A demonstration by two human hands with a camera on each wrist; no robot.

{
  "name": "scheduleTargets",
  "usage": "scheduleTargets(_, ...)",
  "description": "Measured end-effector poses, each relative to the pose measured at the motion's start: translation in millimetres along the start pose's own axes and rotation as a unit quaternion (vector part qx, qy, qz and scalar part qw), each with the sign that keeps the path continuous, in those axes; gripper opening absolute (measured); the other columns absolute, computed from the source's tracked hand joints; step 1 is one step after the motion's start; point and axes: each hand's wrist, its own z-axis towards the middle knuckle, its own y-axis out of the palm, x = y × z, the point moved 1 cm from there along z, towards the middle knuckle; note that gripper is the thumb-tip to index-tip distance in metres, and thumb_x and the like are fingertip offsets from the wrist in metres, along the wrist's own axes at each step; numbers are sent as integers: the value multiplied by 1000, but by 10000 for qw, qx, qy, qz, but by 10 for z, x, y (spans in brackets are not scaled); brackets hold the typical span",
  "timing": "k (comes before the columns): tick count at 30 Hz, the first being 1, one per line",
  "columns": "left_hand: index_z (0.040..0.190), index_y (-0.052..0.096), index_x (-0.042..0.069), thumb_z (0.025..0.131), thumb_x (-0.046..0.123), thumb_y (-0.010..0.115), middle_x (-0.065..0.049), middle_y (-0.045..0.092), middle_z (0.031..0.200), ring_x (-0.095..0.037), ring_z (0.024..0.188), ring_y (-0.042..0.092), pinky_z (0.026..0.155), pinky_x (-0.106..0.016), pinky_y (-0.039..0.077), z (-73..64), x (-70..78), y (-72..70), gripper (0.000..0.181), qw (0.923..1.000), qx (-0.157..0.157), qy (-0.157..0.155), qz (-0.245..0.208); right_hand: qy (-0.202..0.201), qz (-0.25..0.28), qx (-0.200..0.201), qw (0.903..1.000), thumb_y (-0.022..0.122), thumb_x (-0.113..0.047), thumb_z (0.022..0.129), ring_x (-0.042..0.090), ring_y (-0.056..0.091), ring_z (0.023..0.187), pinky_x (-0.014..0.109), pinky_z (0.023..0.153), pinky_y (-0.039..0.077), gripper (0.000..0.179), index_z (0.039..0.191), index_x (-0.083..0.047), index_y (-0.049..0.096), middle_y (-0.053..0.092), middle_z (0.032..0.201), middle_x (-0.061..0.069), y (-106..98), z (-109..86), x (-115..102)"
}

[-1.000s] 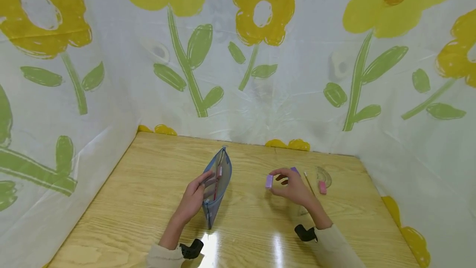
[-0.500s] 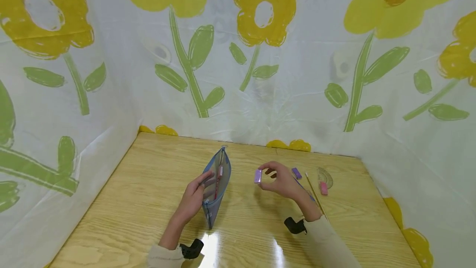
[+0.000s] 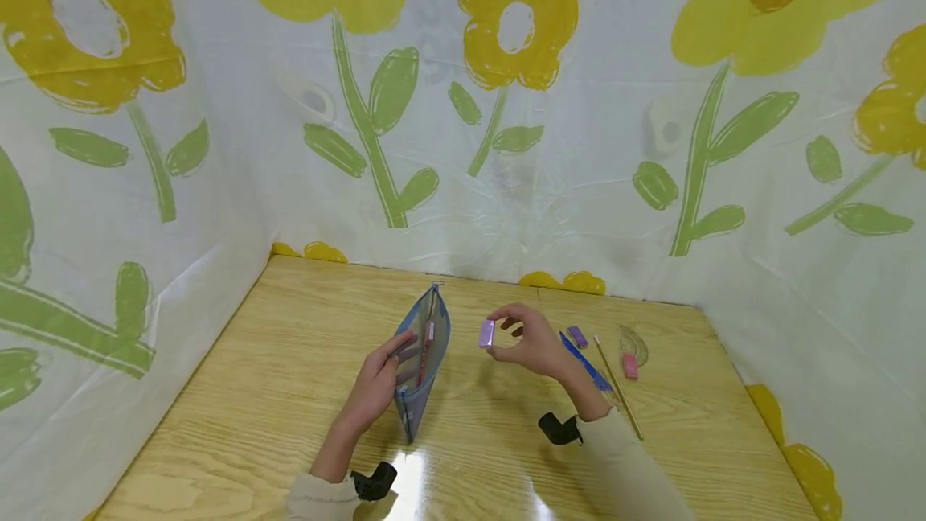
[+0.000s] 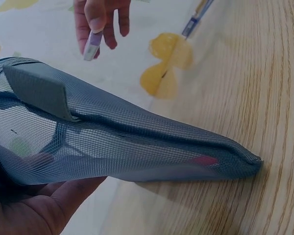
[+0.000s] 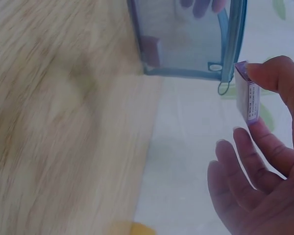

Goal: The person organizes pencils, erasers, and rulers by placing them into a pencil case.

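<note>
My left hand (image 3: 376, 384) holds a blue-edged mesh pencil pouch (image 3: 412, 416) by its left side, and its mouth gapes upward. A red pencil (image 3: 423, 364) and a small pinkish block with a white label (image 3: 430, 334) show inside it. Through the mesh in the right wrist view, some left fingertips (image 5: 201, 6) are visible. Just right of the pouch, my right hand (image 3: 531, 342) pinches a small purple-and-white eraser (image 3: 487, 334) between thumb and forefinger, above the table. Its printed side faces the right wrist camera, and the other fingers are spread (image 5: 235, 166).
On the wooden table (image 3: 289, 360), right of my right hand, lie a blue ruler (image 3: 584, 362), a second purple eraser (image 3: 577, 336), a long pencil (image 3: 619, 389), a clear protractor (image 3: 637, 340) and a pink eraser (image 3: 630, 367). Flower-printed cloth (image 3: 579, 207) encloses the back and sides.
My right hand has moved left with the purple eraser, closer to the pouch, uncovering the blue ruler and second purple eraser. My left hand and the pouch have stayed almost still.
</note>
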Motion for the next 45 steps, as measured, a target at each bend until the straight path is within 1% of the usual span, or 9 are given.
scheduleTargets(3,152,34,-12,105,-4,20,-32,39,154,-50,139,43,108,-60,47,-2,-3,0,49,10000,30,-8,33,17,38,-9,10000,85,-14,81,23,63,101,34,83,59,40,118,-12,70,66,120,7,22,24,-30)
scheduleTargets(6,151,35,-13,105,-4,20,-32,39,153,-51,139,43,107,-59,48,-9,-6,0,49,10000,38,8,42,9,82,-7,10000,84,-15,82,23,63,101,33,83,58,40,119,-12,70,66,120,7,48,41,-58)
scheduleTargets(9,151,34,-14,104,-5,21,-34,40,152,-52,138,44,107,-59,48,-13,-7,3,49,10000,14,58,63,-18,96,3,10000,84,-14,82,22,63,101,34,83,58,40,119,-12,70,66,119,6,62,57,-97)
scheduleTargets(15,151,34,-13,105,-5,20,-34,39,152,-52,138,43,107,-59,48,-6,8,10,49,9999,-15,116,29,-130,241,-6,9996,83,-13,83,24,63,101,41,85,59,40,121,-11,69,66,119,7,69,103,-168)
scheduleTargets(22,151,34,-14,105,-5,20,-34,38,153,-52,139,42,107,-59,48,0,-2,11,49,9999,-35,136,-22,-196,246,-65,9995,83,-15,83,24,63,102,36,85,59,42,122,-11,69,66,120,7,117,178,-257)
scheduleTargets(27,151,34,-13,105,-5,20,-33,37,154,-52,139,42,108,-58,48,14,-9,16,49,9999,-31,102,-114,-305,421,-110,9986,84,-13,81,29,63,102,49,86,60,42,121,-9,69,66,120,9,163,243,-319)
scheduleTargets(29,151,34,-14,104,-6,19,-34,37,154,-52,139,42,108,-58,48,19,-9,18,49,9998,-31,110,-152,-318,435,-139,9984,84,-12,81,29,63,102,50,86,60,42,121,-9,69,66,120,9,182,269,-336)
scheduleTargets(36,150,34,-15,103,-7,20,-35,38,152,-54,137,43,106,-59,48,25,-18,15,50,9998,-38,129,-121,-365,279,-273,9986,84,-13,81,23,62,100,31,81,58,39,118,-11,71,66,117,6,238,328,-408)
scheduleTargets(45,150,35,-14,104,-6,20,-34,38,153,-52,138,43,108,-60,46,44,-28,2,49,9997,-31,114,-205,-348,18,-400,9986,82,-15,82,23,62,101,31,81,58,39,118,-9,70,63,120,8,295,367,-429)
